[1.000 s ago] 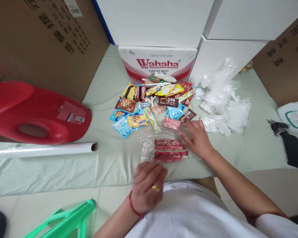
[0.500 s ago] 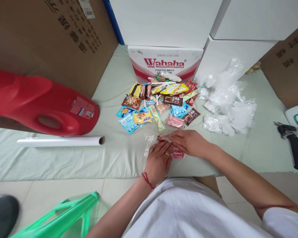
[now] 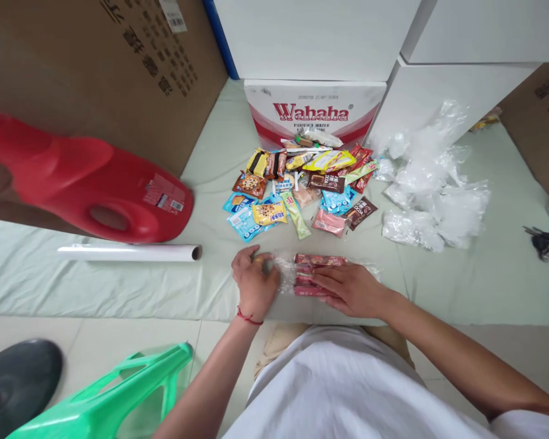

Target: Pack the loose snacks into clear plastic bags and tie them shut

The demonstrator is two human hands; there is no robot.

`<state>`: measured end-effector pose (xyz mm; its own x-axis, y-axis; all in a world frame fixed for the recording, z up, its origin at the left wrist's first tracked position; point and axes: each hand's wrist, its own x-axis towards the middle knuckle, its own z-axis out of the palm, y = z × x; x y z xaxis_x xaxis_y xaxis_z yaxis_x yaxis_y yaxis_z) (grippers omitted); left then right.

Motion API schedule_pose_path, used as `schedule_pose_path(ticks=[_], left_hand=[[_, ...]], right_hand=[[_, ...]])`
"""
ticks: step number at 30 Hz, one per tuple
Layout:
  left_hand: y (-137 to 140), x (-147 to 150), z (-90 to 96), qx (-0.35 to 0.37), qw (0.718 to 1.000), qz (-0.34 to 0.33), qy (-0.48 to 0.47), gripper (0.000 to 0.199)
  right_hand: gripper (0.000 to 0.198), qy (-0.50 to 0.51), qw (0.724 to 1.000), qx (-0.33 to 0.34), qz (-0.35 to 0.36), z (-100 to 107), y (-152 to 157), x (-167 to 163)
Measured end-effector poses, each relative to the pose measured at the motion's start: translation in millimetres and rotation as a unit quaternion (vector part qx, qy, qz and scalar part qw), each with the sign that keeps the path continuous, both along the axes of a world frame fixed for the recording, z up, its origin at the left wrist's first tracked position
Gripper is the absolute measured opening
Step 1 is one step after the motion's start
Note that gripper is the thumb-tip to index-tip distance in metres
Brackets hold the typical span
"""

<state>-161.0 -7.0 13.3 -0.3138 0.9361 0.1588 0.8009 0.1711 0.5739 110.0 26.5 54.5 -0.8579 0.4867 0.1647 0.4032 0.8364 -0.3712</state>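
The red packets [image 3: 304, 269] lie lengthwise, nine to three, under the nearer right hand [image 3: 354, 289], fingers extended; the left hand [image 3: 255, 281] (grip unclear) curls at their nine o'clock.

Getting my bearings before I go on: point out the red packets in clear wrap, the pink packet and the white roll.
Red packets [image 3: 304, 275]: head view, left end of the middle packet.
Pink packet [image 3: 328, 223]: head view, middle of its wrapper.
White roll [image 3: 130, 252]: head view, midway along its side.
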Motion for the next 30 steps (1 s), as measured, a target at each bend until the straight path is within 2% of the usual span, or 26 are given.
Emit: schedule_pose_path(ticks=[1, 3, 5, 7, 9, 11, 14, 16, 18, 21, 23, 25, 27, 30], left_hand=[[0.7, -3.9, 1.6, -0.001, 1.0, -0.003, -0.031, 0.013], [2.7, -11.4, 6.1, -0.006, 0.991, 0.009, -0.135, 0.014], [7.8, -17.4, 11.5, -0.013, 0.966, 0.051, -0.252, 0.024], [16.9, -19.5, 17.3, -0.019, 0.951, 0.078, -0.3, 0.039], [27.5, -16.6, 22.5, -0.034, 0.97, 0.035, -0.24, 0.047], [35.2, -10.5, 26.4, -0.068, 0.988, -0.056, -0.125, 0.041], [34.0, -3.5, 30.5, -0.125, 0.976, -0.176, -0.008, 0.021], [25.0, -4.5, 33.8, -0.133, 0.965, -0.227, 0.004, 0.013], [13.8, -7.9, 38.6, -0.139, 0.962, -0.233, -0.032, 0.011], [1.4, -4.5, 46.2, -0.168, 0.961, -0.152, -0.16, 0.019], [-0.9, 9.8, 48.7, -0.169, 0.948, -0.101, -0.251, 0.022], [0.2, 32.6, 47.9, -0.157, 0.938, -0.101, -0.293, 0.016], [0.9, 57.9, 44.0, -0.142, 0.949, -0.128, -0.249, 0.007], [-5.1, 86.8, 34.5, -0.086, 0.977, -0.177, -0.077, 0.022]], right_hand=[[0.045, -0.007, 1.0, 0.006, 0.003, -1.4, -0.8, -0.4], [0.04, -0.022, 1.0, 0.016, 0.009, -5.4, -2.1, -0.8], [0.038, -0.035, 0.999, 0.019, 0.013, -9.2, -3.1, -0.7], [0.038, -0.044, 0.999, 0.02, 0.013, -11.6, -3.6, -0.3], [0.037, -0.048, 0.998, 0.023, 0.014, -12.6, -4.1, -0.1], [0.036, -0.051, 0.998, 0.026, 0.011, -13.1, -4.9, 0.0], [0.035, -0.057, 0.998, 0.025, -0.001, -14.3, -7.1, -0.1], [0.035, -0.054, 0.998, 0.022, -0.008, -15.5, -8.3, 0.1], [0.036, -0.049, 0.999, 0.016, -0.008, -16.6, -8.4, 0.8], [0.037, -0.043, 0.999, 0.007, 0.001, -18.3, -7.1, 1.0], [0.037, -0.039, 0.999, 0.006, -0.006, -19.3, -6.3, -1.0], [0.038, -0.034, 0.999, -0.001, -0.018, -18.7, -6.3, -4.5], [0.036, -0.017, 0.999, -0.021, -0.03, -14.4, -6.7, -6.3], [0.029, 0.046, 0.994, -0.099, -0.012, 1.7, -4.0, 4.4]])
